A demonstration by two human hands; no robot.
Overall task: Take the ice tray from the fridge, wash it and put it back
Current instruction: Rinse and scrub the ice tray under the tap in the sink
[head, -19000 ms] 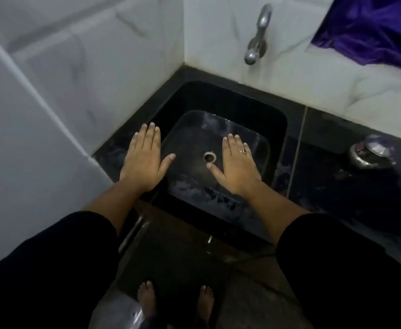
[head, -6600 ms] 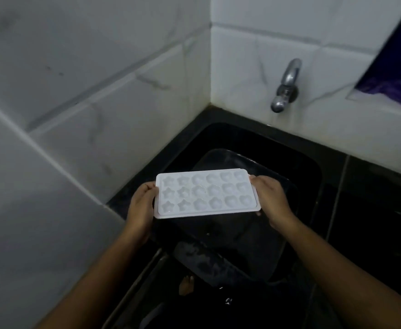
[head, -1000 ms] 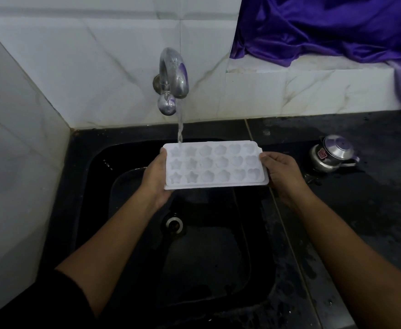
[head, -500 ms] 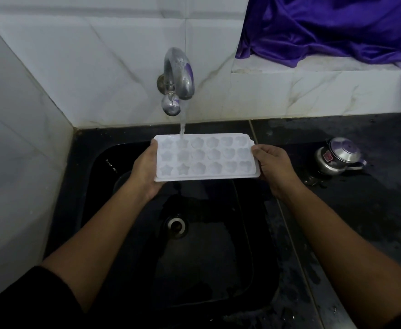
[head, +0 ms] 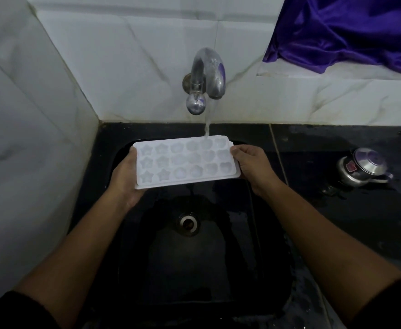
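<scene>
A white ice tray (head: 185,161) with star and heart shaped cells is held level over the black sink (head: 113,210). My left hand (head: 125,179) grips its left end and my right hand (head: 254,165) grips its right end. A chrome tap (head: 206,77) on the tiled back wall runs water, and the stream (head: 207,125) lands on the tray's far right cells.
The sink drain (head: 188,223) lies below the tray. A small steel pot with a lid (head: 361,169) stands on the wet black counter (head: 361,222) to the right. Purple cloth (head: 349,32) hangs over the ledge at the upper right. White tiled walls close the left and back.
The tray has shifted left under the tap, so the stream now falls on its right cells instead of its left ones. Both hands keep their grip.
</scene>
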